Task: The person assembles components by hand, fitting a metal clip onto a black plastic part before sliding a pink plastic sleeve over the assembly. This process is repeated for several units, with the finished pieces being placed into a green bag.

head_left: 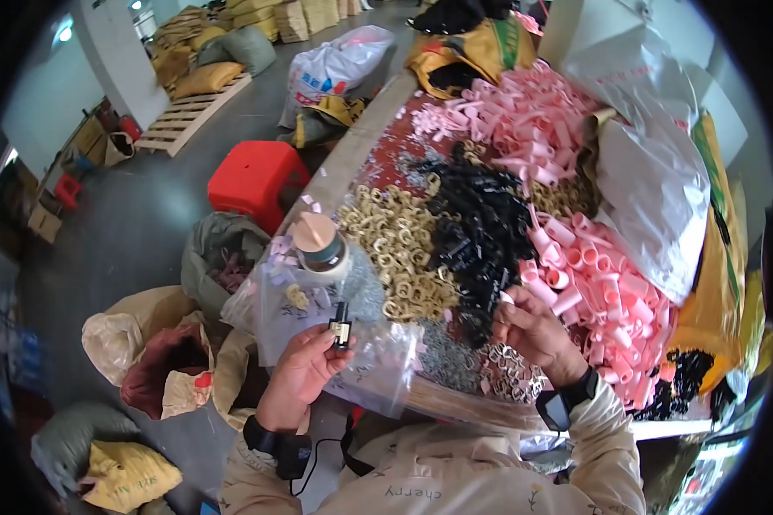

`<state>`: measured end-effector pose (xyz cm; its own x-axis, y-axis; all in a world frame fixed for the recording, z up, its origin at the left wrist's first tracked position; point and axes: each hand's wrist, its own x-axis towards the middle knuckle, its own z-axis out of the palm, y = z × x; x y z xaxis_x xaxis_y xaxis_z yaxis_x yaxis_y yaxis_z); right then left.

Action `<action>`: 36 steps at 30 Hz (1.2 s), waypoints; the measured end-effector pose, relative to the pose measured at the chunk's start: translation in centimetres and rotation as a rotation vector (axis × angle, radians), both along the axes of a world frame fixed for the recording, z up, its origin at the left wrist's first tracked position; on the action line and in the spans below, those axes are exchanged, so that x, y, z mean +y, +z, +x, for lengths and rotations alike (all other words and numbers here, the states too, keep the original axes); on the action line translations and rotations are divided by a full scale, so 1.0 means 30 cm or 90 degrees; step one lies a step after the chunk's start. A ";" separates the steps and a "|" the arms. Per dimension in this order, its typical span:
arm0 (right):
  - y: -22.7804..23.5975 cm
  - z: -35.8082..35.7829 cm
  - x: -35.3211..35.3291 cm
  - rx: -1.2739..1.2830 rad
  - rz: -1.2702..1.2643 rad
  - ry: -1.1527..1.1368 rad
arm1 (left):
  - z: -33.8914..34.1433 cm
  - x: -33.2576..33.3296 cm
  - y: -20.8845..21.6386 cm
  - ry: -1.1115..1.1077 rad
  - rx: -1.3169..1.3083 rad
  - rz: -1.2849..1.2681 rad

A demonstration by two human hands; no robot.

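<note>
My left hand (306,367) is closed on a small black plastic part (341,324) with a pale gold band around its middle, held upright above the clear plastic bags. My right hand (531,333) is at the near end of a heap of black plastic parts (481,227), fingers pinched together; what they grip is hidden. Left of the black heap lies a pile of gold rings (395,249). Pink tubular parts (610,292) are heaped just right of my right hand. Small silver metal pieces (515,375) lie below that hand.
A jar with a peach lid (316,239) stands at the table's left side beside clear plastic bags (365,360). A red stool (258,178) and open sacks (167,356) stand left of the table. A white sack (648,180) leans at the right.
</note>
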<state>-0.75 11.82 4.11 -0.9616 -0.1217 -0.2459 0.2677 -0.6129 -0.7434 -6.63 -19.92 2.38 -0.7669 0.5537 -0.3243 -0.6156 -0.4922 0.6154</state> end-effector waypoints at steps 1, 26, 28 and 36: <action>0.020 -0.074 -0.033 0.004 0.007 0.010 | -0.013 -0.029 0.006 0.019 0.008 -0.009; 0.081 -0.424 0.005 0.343 0.911 0.273 | -0.101 -0.059 -0.031 -0.006 0.021 -0.038; 0.062 -0.222 0.106 0.294 0.994 0.242 | -0.109 0.001 -0.044 -0.088 0.022 -0.055; -0.115 0.304 -0.006 0.107 1.108 0.001 | -0.096 0.270 -0.034 -0.346 0.023 -0.047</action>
